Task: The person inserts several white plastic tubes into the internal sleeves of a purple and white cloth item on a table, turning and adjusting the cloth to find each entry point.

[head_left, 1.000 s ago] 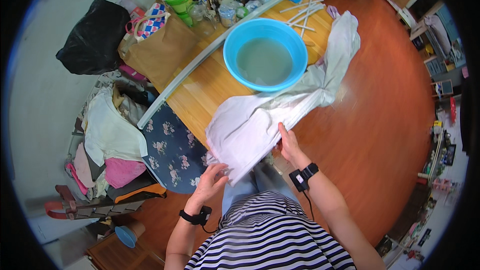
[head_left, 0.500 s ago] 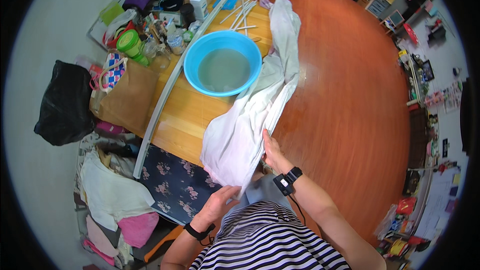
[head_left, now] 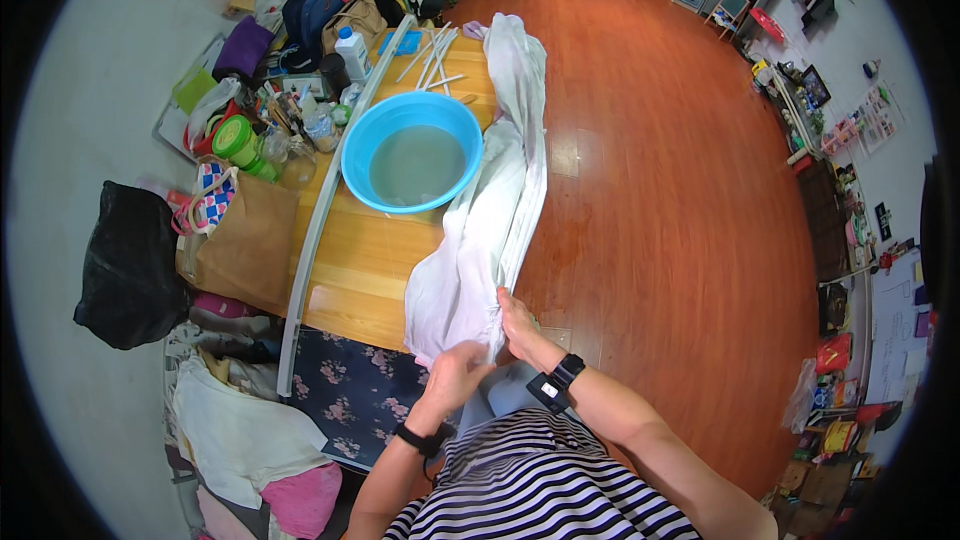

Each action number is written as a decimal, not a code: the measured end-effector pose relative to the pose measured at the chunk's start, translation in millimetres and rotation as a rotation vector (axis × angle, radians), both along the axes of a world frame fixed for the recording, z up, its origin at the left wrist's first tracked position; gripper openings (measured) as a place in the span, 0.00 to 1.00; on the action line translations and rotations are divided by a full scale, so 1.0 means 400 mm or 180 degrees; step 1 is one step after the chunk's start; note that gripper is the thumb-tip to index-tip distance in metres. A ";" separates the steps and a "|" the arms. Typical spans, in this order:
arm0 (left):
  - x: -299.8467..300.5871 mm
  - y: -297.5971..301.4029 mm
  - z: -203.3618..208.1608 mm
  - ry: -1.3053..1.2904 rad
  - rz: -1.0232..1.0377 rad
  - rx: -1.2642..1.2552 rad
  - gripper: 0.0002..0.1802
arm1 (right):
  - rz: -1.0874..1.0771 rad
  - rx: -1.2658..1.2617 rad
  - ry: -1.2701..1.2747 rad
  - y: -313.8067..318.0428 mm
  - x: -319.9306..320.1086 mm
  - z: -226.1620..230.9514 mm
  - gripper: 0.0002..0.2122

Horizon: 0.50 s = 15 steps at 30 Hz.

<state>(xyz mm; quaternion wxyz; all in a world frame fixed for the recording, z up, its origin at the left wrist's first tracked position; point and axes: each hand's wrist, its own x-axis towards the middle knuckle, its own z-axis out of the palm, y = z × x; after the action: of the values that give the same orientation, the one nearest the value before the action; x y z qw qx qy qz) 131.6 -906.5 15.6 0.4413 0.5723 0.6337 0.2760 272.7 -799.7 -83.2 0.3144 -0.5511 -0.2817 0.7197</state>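
A long white cloth (head_left: 465,285) runs in folds along the right side of a wooden table (head_left: 360,290), and its near end hangs toward my lap. At that near end my left hand (head_left: 455,378) is closed on the cloth's edge, the fingertips partly hidden. My right hand (head_left: 522,330) has the right edge of the cloth between thumb and fingers, a little farther up. Beyond my hands a light blue basin (head_left: 355,162) of cloudy water stands on the table, right beside the cloth.
White sticks (head_left: 437,58) and a white bottle with a blue cap (head_left: 352,53) lie and stand at the far end. A pale rail (head_left: 313,250) runs along the table's left side, beside jars, a brown bag (head_left: 245,250) and a black bag (head_left: 130,270). Floral fabric (head_left: 355,390) lies nearer.
The view has shifted, so the table and basin sit farther left and lower. My hands have come closer together at the cloth's near end, and the cloth is gathered narrower there.
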 end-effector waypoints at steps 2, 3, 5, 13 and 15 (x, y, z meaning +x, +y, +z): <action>0.015 0.044 -0.033 0.0034 -0.0037 0.0256 0.14 | -0.0048 0.0175 -0.0140 -0.017 -0.006 0.023 0.25; 0.025 0.064 -0.048 0.0047 -0.0052 0.0378 0.12 | -0.0056 0.0179 -0.0082 -0.018 0.002 0.012 0.24; 0.044 0.105 -0.071 0.0005 -0.0053 0.0186 0.14 | -0.0068 0.0192 0.0033 -0.015 0.021 -0.013 0.22; 0.069 0.111 -0.049 0.0243 -0.0261 0.0536 0.09 | -0.0273 0.0132 0.0400 0.036 0.066 -0.067 0.19; 0.043 0.041 -0.023 0.0500 -0.0750 0.0514 0.09 | -0.0750 -0.0233 0.0835 0.068 0.082 -0.098 0.20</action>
<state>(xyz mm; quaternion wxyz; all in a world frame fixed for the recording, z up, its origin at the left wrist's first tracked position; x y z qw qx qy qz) 148.8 -890.0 6.5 0.3722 0.6961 0.5705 0.2268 305.6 -772.4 -122.5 0.4104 -0.4928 -0.1453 0.7534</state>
